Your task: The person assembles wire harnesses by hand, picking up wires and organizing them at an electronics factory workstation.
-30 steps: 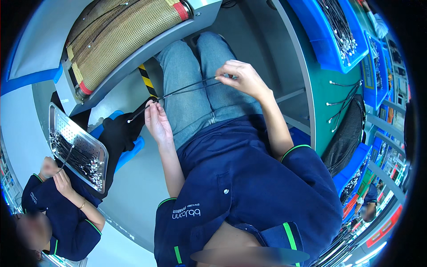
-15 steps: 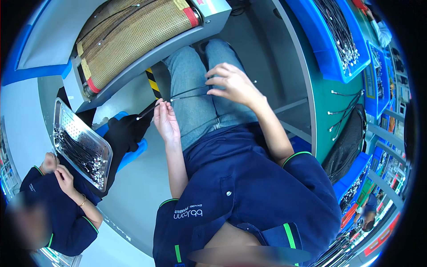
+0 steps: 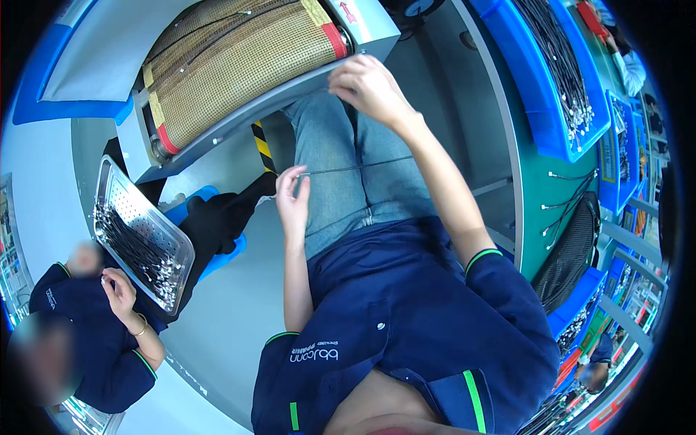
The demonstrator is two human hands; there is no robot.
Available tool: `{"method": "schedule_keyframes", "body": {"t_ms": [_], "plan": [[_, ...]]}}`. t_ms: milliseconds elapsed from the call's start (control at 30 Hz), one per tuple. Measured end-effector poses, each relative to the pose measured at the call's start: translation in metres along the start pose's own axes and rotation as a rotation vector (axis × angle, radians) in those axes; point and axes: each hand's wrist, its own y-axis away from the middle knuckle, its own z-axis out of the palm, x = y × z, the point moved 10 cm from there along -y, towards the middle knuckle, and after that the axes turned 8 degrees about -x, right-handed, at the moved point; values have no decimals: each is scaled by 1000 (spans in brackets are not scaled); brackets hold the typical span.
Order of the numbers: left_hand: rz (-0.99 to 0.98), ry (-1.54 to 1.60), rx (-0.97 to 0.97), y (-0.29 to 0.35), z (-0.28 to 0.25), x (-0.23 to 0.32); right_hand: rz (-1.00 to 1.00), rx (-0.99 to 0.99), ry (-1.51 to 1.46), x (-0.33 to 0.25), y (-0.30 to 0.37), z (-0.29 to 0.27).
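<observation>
A thin black cable (image 3: 355, 169) stretches across my jeans. My left hand (image 3: 292, 203) pinches it near its left end. To the right, the cable passes behind my right forearm, so its far end is hidden. My right hand (image 3: 368, 87) is raised beyond my knees, near the right end of the conveyor. Its fingers are bent and smeared by motion; whether anything is between them does not show. On the brown mesh conveyor belt (image 3: 239, 69) lie a few black cables with small white connectors.
At left, a co-worker sits beside a perforated metal tray (image 3: 185, 250) full of black cables. On the right, a blue bin (image 3: 536, 109) of cables, several loose cables (image 3: 569, 206) and a black mesh bag (image 3: 569, 254) rest on a green tabletop (image 3: 533, 188).
My right hand has moved up and away from my left hand, toward the conveyor's end. Two strands ran between my hands before; one now lies across my lap. The view has shifted slightly.
</observation>
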Motion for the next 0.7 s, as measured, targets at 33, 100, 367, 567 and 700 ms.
{"method": "schedule_keyframes", "body": {"t_ms": [33, 100, 367, 567, 700], "plan": [[30, -184, -33, -2, -1, 4, -1, 7, -1, 8, -18, 3], [25, -400, -81, -7, 2, 16, 2, 17, 2, 27, -53, 13], [41, -512, -106, -35, -16, 25, 0, -4, 66, 63, -149, 51], [93, -559, -108, -34, -14, 30, -5, 45, 3, 57, -126, 30], [69, -621, -105, -25, -9, 31, 65, -74, -235, 36, -43, 29]]}}
